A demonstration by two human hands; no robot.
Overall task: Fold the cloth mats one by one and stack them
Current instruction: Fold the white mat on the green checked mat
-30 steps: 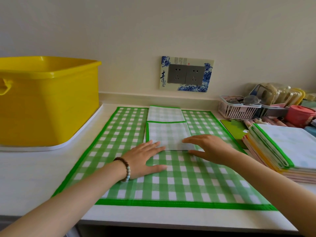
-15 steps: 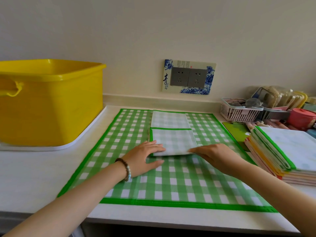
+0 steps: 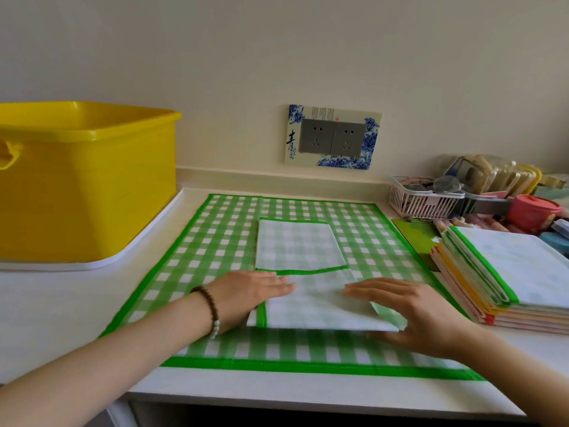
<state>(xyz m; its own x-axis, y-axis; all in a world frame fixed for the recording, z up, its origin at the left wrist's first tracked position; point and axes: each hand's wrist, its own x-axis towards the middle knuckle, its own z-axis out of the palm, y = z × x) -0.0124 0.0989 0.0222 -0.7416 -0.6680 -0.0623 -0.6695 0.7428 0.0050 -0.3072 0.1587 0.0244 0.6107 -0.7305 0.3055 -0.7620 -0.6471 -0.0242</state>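
A large green-and-white checked mat (image 3: 215, 251) with a green border lies spread flat on the white counter. On it lies a folded green-checked mat (image 3: 300, 248), pale side up, folded into a long narrow strip. My left hand (image 3: 249, 291) lies flat on the strip's near left part, fingers straight. My right hand (image 3: 397, 306) holds the strip's near right corner, fingers stretched over the top and the thumb below the cloth's edge. A stack of folded mats (image 3: 508, 272) sits at the right.
A big yellow tub (image 3: 86, 180) stands at the left on a white tray. A pink basket (image 3: 421, 201), containers and a red lidded pot (image 3: 532, 211) crowd the back right. A wall socket (image 3: 332, 137) is behind. The counter's front edge is close.
The folded strip has been drawn toward me across the big mat. Both hands came nearer with it, and the camera has tilted a little.
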